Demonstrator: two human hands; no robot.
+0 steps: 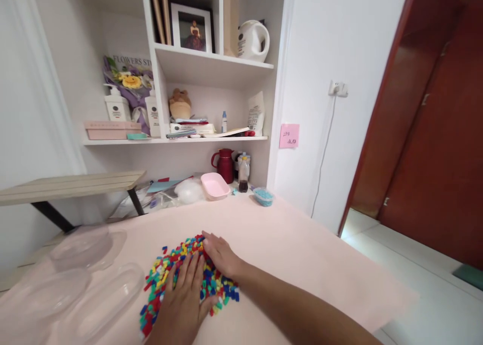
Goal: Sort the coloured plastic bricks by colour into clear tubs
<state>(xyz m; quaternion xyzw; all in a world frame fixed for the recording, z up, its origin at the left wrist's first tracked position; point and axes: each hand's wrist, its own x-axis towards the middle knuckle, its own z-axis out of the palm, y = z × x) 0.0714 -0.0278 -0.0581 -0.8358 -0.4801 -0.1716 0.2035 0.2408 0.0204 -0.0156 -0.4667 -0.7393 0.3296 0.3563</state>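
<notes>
A heap of small coloured plastic pieces (164, 269), in red, blue, green, yellow and white, is spread over the pink-covered table (287, 264). My left hand (184, 294) lies flat on the middle of the heap, its fingers stretched out and the thumb apart. Along the heap's far right side rests my right hand (221, 254), palm down, with its fingers extended and touching the pieces. Neither hand grasps anything that I can see. Pieces under both palms are hidden.
Clear plastic containers (109, 302) stand at the left, near a wooden bench-like stand (71, 186). At the back are a pink tray (215, 186), a tub of blue pieces (263, 197), a bottle of dark liquid (243, 176) and a red jug (225, 166), under white shelves (211, 66).
</notes>
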